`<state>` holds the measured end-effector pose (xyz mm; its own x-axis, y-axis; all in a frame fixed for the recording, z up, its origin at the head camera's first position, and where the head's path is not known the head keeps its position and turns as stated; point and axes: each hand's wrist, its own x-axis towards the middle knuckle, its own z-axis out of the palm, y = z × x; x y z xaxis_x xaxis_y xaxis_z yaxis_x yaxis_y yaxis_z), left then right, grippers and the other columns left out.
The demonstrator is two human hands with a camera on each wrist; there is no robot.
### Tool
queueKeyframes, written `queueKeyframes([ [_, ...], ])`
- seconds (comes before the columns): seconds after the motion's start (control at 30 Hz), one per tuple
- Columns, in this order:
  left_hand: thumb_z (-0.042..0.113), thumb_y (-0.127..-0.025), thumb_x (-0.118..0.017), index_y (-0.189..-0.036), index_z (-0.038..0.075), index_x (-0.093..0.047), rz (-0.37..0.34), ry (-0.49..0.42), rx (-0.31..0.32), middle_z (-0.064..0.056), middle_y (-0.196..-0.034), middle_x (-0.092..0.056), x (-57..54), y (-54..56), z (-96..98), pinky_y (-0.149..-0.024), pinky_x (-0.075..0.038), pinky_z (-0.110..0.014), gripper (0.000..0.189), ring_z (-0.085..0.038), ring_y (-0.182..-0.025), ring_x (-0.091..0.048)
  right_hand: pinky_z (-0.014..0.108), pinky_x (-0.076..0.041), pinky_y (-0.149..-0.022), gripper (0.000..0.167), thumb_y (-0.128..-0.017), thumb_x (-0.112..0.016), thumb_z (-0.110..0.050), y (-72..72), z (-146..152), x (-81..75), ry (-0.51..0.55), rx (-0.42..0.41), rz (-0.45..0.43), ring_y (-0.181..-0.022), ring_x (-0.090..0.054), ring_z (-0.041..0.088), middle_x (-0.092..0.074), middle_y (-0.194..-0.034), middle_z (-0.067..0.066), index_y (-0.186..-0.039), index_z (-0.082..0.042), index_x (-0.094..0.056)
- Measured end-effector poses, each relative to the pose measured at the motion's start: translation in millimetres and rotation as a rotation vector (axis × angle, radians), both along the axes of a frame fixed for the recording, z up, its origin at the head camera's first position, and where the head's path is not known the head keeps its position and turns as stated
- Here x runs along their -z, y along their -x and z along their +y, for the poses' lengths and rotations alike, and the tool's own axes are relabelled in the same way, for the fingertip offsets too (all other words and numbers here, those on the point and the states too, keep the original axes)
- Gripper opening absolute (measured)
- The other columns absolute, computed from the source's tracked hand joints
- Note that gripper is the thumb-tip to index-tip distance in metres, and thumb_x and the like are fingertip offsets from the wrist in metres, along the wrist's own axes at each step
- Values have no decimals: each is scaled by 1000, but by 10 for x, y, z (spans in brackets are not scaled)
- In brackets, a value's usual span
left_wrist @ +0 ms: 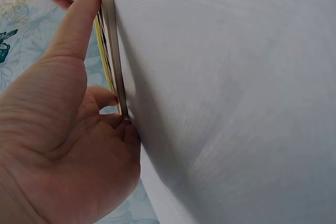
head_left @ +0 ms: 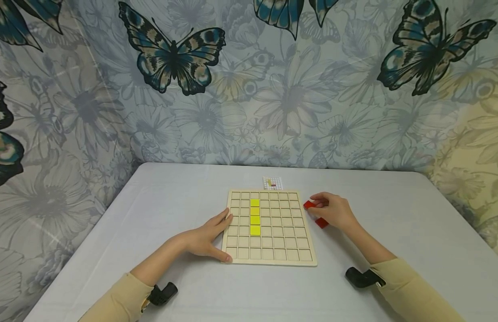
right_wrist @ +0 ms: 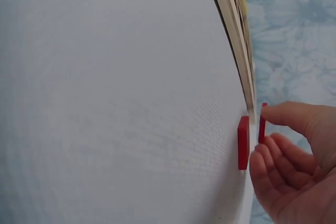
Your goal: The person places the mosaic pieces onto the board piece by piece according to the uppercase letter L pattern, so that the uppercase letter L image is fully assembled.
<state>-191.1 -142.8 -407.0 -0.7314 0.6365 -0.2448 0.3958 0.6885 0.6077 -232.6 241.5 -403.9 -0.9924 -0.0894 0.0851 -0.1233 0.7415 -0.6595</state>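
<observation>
A wooden grid board [head_left: 287, 255] lies flat on the white table, with several yellow square tiles [head_left: 255, 219] in one column left of its middle. My left hand [head_left: 204, 237] rests along the board's left edge, thumb at the near left corner and fingers spread up the side. Beyond the board's right edge, my right hand [head_left: 331, 211] pinches a red square tile [right_wrist: 262, 123] between thumb and fingers, raised off the table. A second red tile [head_left: 322, 222] lies on the table below that hand.
A small printed card [head_left: 272, 183] with a coloured grid pattern lies just behind the board's far edge. The white table [head_left: 184, 188] ends at a wall hung with butterfly-patterned cloth [head_left: 289, 107]. A black wrist camera [head_left: 162, 294] sits at the left cuff, another at the right.
</observation>
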Motion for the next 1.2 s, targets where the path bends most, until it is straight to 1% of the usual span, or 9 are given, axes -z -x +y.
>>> queueKeyframes([
  [0.07, 48, -78, -80, -156, 3, -6, 1, 0, 0, -15, -162, 11, -2, -1, 1, -116, -13, -51, 116, -32, -148, 5, 34, -52, -78, 39, -86, -76, -21, -14, -21, -15, 15, -4, -10, -95, -64, 26, -69, -101, 11, -117, -1, -65],
  [0.2, 48, -78, -79, -156, 2, -7, 7, 3, 4, -15, -162, 10, -7, -4, 1, -116, -14, -50, 116, -33, -148, 4, 31, -52, -75, 39, -85, -76, -24, -61, -87, -46, 51, -23, -24, -96, -64, 25, -69, -100, 8, -117, -3, -66],
  [0.37, 48, -78, -79, -156, 2, -6, 3, 3, 2, -15, -162, 10, -6, -4, -1, -116, -14, -50, 116, -32, -148, 4, 34, -51, -78, 38, -84, -78, -25, -130, -193, -74, 95, -47, -17, -96, -65, 24, -70, -97, 5, -116, -6, -68],
  [0.5, 48, -78, -79, -156, 2, -7, 6, 3, 3, -15, -162, 10, -6, -2, -2, -116, -14, -50, 116, -32, -148, 4, 36, -51, -79, 37, -84, -78, -23, -168, -278, -100, 127, -84, -1, -93, -65, 22, -69, -95, 3, -115, -6, -68],
  [0.67, 48, -78, -79, -156, 2, -7, 7, 3, 6, -15, -162, 10, -6, -1, -5, -116, -14, -50, 116, -32, -148, 4, 32, -53, -80, 34, -83, -78, -20, -216, -377, -110, 150, -135, 5, -90, -65, 19, -69, -95, 2, -114, -6, -68],
  [0.97, 49, -78, -79, -156, 2, -7, 12, 4, 12, -15, -162, 10, 7, 7, -5, -116, -14, -50, 117, -33, -148, 4, 27, -54, -80, 27, -82, -78, -14, -300, -578, -81, 191, -229, -20, -87, -63, 16, -68, -94, 2, -107, -6, -69],
  [1.2, 50, -77, -79, -156, 3, -7, 7, 5, 7, -14, -162, 10, -2, 7, -4, -116, -13, -50, 117, -32, -148, 5, 24, -53, -80, 24, -80, -79, -12, -346, -742, -71, 183, -294, -57, -86, -62, 14, -67, -91, -3, -102, -11, -70],
])
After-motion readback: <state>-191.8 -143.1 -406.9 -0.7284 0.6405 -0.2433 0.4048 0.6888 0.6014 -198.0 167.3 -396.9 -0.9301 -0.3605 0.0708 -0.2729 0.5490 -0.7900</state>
